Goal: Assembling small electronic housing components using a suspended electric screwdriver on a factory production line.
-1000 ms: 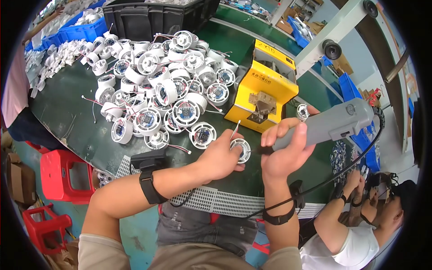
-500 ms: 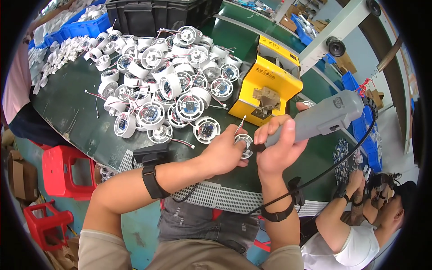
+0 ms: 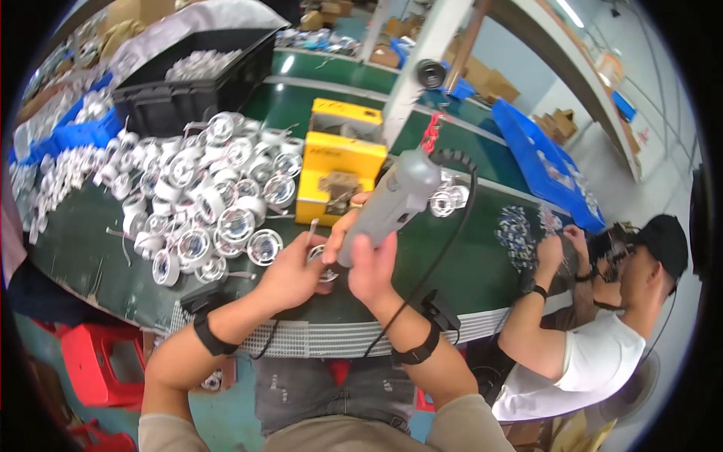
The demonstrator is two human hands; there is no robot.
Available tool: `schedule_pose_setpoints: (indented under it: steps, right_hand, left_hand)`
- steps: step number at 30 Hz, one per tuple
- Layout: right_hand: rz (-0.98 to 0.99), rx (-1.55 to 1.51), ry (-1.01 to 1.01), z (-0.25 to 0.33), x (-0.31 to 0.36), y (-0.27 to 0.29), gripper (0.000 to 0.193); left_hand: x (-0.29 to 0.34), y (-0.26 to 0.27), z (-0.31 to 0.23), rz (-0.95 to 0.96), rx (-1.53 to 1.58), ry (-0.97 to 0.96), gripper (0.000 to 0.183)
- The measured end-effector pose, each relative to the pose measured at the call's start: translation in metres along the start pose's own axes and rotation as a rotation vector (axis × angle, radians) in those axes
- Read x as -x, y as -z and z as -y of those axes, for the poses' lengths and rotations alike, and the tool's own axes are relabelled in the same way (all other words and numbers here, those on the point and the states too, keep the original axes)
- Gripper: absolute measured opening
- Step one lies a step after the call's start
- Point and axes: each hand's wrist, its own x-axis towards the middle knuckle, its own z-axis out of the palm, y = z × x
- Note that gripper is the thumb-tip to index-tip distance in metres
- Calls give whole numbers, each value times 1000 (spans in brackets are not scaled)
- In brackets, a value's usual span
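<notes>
My left hand (image 3: 290, 273) is closed on a small white round housing (image 3: 330, 276), holding it low over the green table; its inner face is partly covered by fingers. A thin wire end stands up beside that hand. My right hand (image 3: 367, 264) is wrapped round a thick grey electric screwdriver (image 3: 395, 197). The tool slants down to the left, with its lower end at the housing; whether the bit touches a screw is hidden by my fingers. Just beyond my hands stands a yellow box-shaped machine (image 3: 340, 162) with a metal fitting on its front.
A heap of white round housings (image 3: 194, 245) with boards and wires covers the table's left side. Behind it stands a black crate (image 3: 173, 102). A few housings (image 3: 444, 202) lie right of the screwdriver. At right, a co-worker (image 3: 561, 354) handles small parts near a blue bin (image 3: 538, 162).
The whole view has swung to the right, so the table and heap appear further left. The screwdriver looks steeper now. Both hands keep their hold.
</notes>
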Motion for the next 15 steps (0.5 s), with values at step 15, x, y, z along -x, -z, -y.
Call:
schedule_pose_setpoints:
  steps: [15]
  right_hand:
    - [-764,1379,-298,-9,-52,260,44]
  left_hand:
    - [13,8,-26,-281,-1055,-761,42]
